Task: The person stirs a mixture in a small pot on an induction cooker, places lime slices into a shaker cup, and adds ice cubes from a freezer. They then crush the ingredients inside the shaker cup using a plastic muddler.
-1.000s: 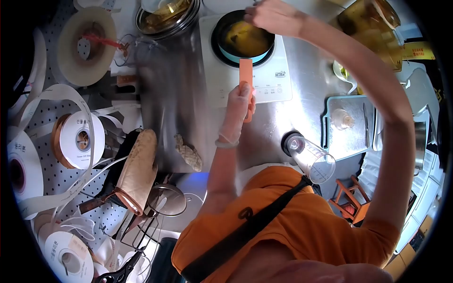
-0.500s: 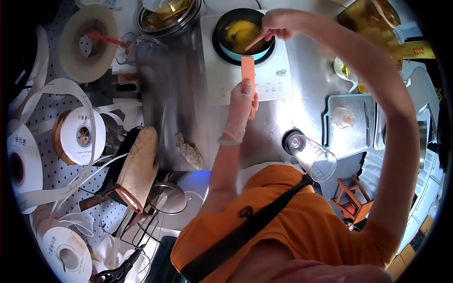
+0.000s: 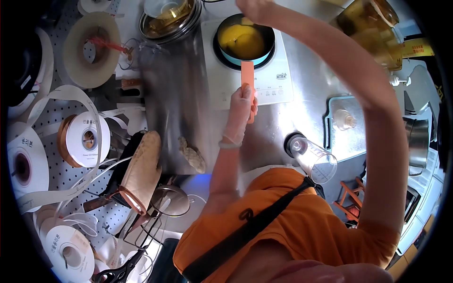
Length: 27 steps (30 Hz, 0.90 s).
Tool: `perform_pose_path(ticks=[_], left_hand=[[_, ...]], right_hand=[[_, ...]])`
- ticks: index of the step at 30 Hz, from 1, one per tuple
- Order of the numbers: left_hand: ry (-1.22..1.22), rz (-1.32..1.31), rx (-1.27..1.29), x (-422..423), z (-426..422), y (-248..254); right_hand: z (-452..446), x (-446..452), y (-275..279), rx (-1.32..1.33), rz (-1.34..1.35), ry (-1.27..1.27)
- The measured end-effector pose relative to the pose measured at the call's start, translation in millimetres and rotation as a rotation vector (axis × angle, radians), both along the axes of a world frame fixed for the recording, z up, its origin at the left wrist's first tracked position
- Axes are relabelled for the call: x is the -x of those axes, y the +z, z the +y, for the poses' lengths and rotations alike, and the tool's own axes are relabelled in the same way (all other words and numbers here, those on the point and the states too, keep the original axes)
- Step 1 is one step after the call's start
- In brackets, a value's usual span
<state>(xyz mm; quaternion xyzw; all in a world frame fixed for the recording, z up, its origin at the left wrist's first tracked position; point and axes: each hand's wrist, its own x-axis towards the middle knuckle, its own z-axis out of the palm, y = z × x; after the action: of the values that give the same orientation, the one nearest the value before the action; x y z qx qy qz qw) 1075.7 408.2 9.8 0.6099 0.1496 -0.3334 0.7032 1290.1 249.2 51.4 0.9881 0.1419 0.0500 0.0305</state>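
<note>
Steel counter [image 3: 273, 137], cooking under way: my left hand [image 3: 242, 104], in a clear glove, wraps the orange handle [image 3: 247, 75] of a small teal-sided frying pan [image 3: 233, 59], thumb lying along the top. The pan is over the dark round zone of a white portable cooktop [image 3: 271, 80], on the far side of the counter from me. A yellow, egg-like mixture [image 3: 243, 40] covers much of its dark interior. My right hand [image 3: 255, 10] is at the pan's far rim, close to the upper edge of view; its fingers are hidden, and I cannot tell whether they are spread, pressed together or pinching a tool.

The weak point, I judge, is my hold: should my left wrist twist or my grip slacken, the pan could swivel or tip, and the mixture, if runny, could slop over the rim. A knock from my right hand could do the same; if the metal is hot, fingers so near it risk a burn.

The pan's long axis runs nearly straight away from my body, handle end toward me, bowl outward.
</note>
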Motion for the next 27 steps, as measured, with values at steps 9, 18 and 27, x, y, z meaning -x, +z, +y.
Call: perform_pose_path(ticks=[9,18,27], left_hand=[[0.005,0.053,0.003,-3,-1,5],[-0.003,-0.052,0.021,0,0,-6],[0.045,0.036,-0.011,-1,-1,-2]], right_hand=[[28,59,25,0.380,-0.166,0.939],[-13,32,21,0.257,-0.293,0.700],[-43,75,39,0.297,0.117,0.610]])
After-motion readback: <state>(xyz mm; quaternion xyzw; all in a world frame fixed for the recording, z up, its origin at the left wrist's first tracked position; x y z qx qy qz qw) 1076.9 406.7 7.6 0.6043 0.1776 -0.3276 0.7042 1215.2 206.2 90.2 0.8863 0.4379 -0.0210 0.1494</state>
